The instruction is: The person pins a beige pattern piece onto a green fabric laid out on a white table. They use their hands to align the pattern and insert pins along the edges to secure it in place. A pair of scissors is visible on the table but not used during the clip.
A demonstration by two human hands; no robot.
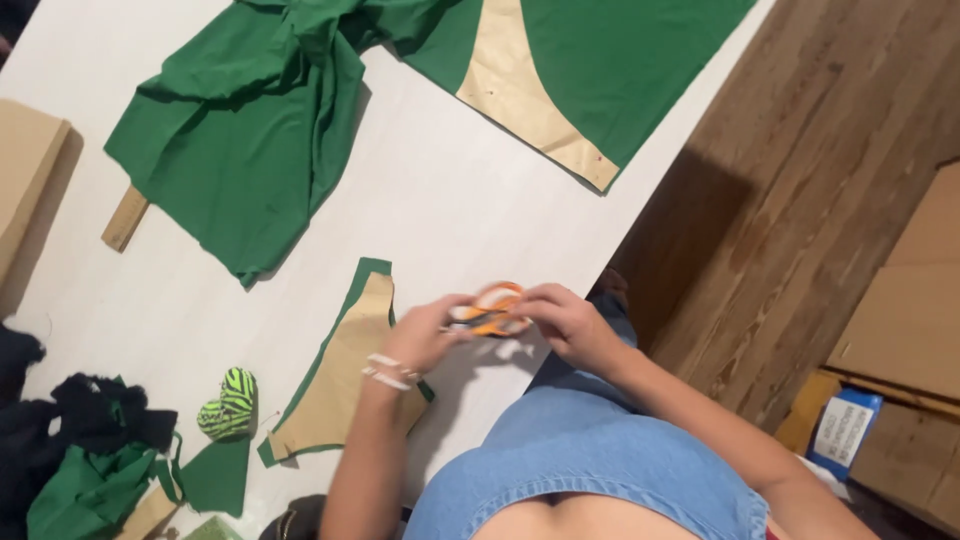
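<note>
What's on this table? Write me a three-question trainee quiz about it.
1. True or false: the scissors lie untouched on the table.
2. Which wrist wears the bracelets? A) left B) right C) neither
3. Fill in: the tan pattern beside the left hand lies on ___ cloth.

Key:
1. False. The left hand and right hand hold the scissors between them above the table.
2. A.
3. Green.
</note>
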